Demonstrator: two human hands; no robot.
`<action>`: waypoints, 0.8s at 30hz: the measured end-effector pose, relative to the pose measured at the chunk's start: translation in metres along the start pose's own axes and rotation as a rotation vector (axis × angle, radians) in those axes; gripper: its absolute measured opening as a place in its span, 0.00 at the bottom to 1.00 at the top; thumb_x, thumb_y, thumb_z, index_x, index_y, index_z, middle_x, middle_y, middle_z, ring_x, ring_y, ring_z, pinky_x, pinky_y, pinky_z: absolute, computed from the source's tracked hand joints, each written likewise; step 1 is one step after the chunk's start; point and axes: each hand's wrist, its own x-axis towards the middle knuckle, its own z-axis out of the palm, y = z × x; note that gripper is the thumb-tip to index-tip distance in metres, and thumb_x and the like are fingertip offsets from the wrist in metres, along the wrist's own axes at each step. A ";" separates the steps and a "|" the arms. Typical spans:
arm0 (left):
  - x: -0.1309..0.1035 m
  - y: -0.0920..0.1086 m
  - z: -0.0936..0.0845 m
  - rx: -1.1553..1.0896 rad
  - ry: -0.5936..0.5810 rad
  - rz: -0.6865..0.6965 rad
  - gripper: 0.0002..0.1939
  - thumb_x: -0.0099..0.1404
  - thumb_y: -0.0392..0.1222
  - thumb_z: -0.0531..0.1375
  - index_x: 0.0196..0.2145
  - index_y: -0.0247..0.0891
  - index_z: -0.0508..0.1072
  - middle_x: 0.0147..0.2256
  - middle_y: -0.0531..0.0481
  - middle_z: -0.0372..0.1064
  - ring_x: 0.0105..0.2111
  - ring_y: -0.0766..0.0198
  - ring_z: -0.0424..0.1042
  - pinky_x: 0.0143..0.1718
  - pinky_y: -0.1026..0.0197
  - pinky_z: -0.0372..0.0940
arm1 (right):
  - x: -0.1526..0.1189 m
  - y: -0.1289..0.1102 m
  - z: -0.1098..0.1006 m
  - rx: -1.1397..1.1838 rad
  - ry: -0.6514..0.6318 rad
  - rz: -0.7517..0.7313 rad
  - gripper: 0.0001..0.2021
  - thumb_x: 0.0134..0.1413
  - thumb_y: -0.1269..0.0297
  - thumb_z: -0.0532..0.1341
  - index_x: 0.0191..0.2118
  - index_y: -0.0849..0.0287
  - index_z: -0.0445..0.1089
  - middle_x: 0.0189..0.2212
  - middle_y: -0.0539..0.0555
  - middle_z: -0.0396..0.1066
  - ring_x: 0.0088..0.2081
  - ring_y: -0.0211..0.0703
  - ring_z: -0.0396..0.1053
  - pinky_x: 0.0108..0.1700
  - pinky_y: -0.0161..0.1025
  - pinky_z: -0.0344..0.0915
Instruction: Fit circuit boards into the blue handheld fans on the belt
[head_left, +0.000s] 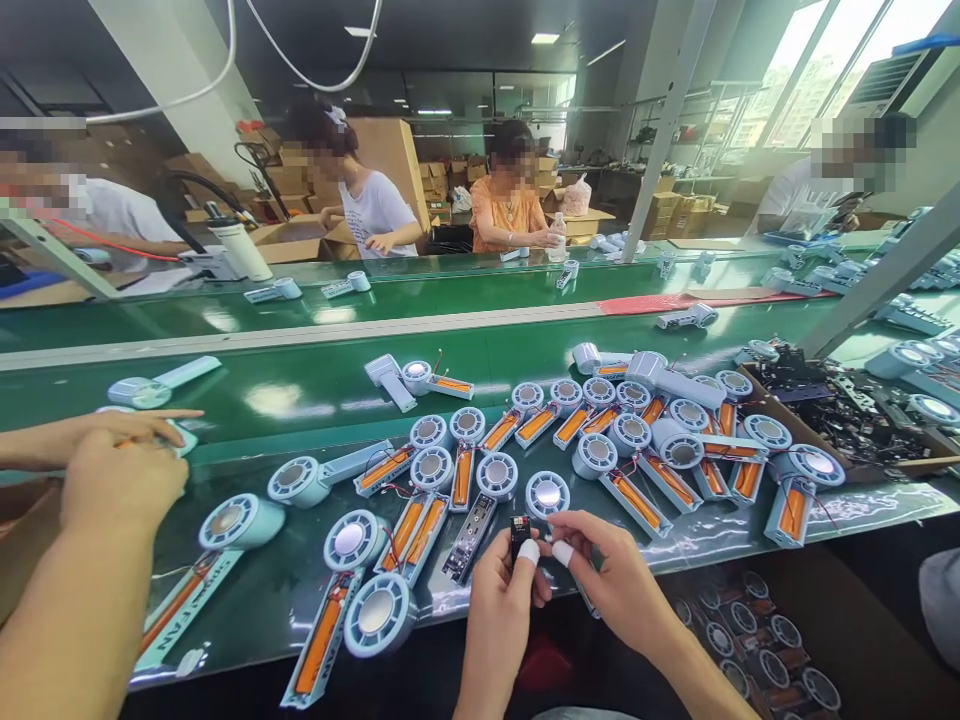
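Between the thumb and fingers of my left hand (504,590) is a small black circuit board (519,535), held upright at the bench's front edge. My right hand (611,565) pinches close beside it; what lies between those fingertips is too small to make out. Both thumbs wear white finger covers. Just behind my hands a light-blue handheld fan (547,494) shows its round grille, its handle mostly hidden by my right hand. Left of my hands lies a fan with a dark circuit board (470,538) fitted in its handle.
Many open fans with orange batteries (634,500) crowd the bench. A carton of black boards (855,400) stands at right; more fans (750,640) lie in a box below. A co-worker's arms (90,520) reach in from the left. Other people sit beyond the green conveyor belt (315,340).
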 end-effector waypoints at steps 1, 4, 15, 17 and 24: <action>0.001 -0.001 -0.001 0.014 0.005 0.010 0.17 0.61 0.52 0.61 0.40 0.35 0.75 0.28 0.51 0.72 0.22 0.67 0.65 0.25 0.64 0.62 | 0.001 0.001 -0.001 0.012 0.003 0.013 0.11 0.64 0.68 0.58 0.49 0.53 0.72 0.36 0.50 0.75 0.34 0.40 0.69 0.37 0.36 0.68; 0.002 -0.004 -0.001 0.048 0.001 0.018 0.19 0.62 0.54 0.61 0.40 0.35 0.76 0.25 0.53 0.69 0.23 0.66 0.64 0.26 0.63 0.62 | 0.001 0.001 -0.003 -0.001 -0.016 0.001 0.13 0.63 0.69 0.57 0.51 0.54 0.71 0.37 0.51 0.76 0.35 0.41 0.70 0.38 0.37 0.68; 0.012 0.000 -0.006 0.190 -0.059 0.006 0.17 0.58 0.55 0.64 0.27 0.36 0.74 0.19 0.58 0.63 0.21 0.67 0.59 0.24 0.64 0.56 | -0.003 0.001 0.001 -0.272 -0.026 -0.237 0.27 0.56 0.80 0.52 0.59 0.52 0.62 0.39 0.51 0.76 0.39 0.44 0.71 0.42 0.39 0.70; 0.014 -0.001 -0.008 0.201 -0.082 -0.004 0.17 0.59 0.55 0.63 0.26 0.36 0.73 0.17 0.58 0.63 0.20 0.67 0.59 0.24 0.64 0.56 | -0.003 0.002 0.001 -0.268 -0.033 -0.226 0.26 0.57 0.80 0.52 0.59 0.52 0.62 0.39 0.51 0.76 0.39 0.44 0.71 0.42 0.40 0.70; 0.013 -0.001 -0.005 0.173 -0.053 0.009 0.13 0.60 0.50 0.60 0.31 0.37 0.72 0.20 0.58 0.64 0.21 0.66 0.62 0.24 0.64 0.58 | -0.006 -0.005 0.002 -0.337 -0.092 -0.177 0.24 0.54 0.81 0.55 0.55 0.54 0.65 0.45 0.54 0.75 0.45 0.49 0.71 0.46 0.46 0.70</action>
